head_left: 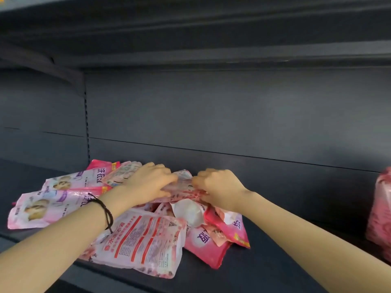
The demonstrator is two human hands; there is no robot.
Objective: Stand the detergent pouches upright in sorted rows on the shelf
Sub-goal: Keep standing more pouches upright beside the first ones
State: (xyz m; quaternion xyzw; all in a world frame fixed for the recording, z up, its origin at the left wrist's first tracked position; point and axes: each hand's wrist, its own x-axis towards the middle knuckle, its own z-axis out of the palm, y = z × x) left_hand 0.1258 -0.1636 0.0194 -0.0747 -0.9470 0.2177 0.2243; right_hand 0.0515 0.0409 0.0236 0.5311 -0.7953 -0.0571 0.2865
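We find the left hand (148,182) curled over the left end of the top pouch (183,186), fingers bent down onto its film. The right hand (218,187) is clenched on the pouch's right end, knuckles up. Both are closed on that one pouch, which stretches between them and lies flat rather than upright on the crest of the pile (160,210). A dark cord bracelet (104,210) circles the left wrist.

Under the hands we see a pouch turned so that its white base (188,210) faces us. Just in front of it lies a back-label pouch (143,242), flat, with its red-framed print uppermost, reaching almost to the front edge of the shelf (275,263). To its right, deep pink pouches (230,231) overlap one another at angles. To the left, two pale pouches (42,206) with a purple banner lie flat, one behind the other, partly under the left forearm (the print is too blurred to read).

All of these lie on the dark shelf, none standing. Well apart from the pile, at the right edge of the view, we see another pink pouch (380,210), blurred and cut off. Behind everything is the dark back panel (232,115), with a slotted post (86,123) at the left and the upper shelf (190,28) overhead.
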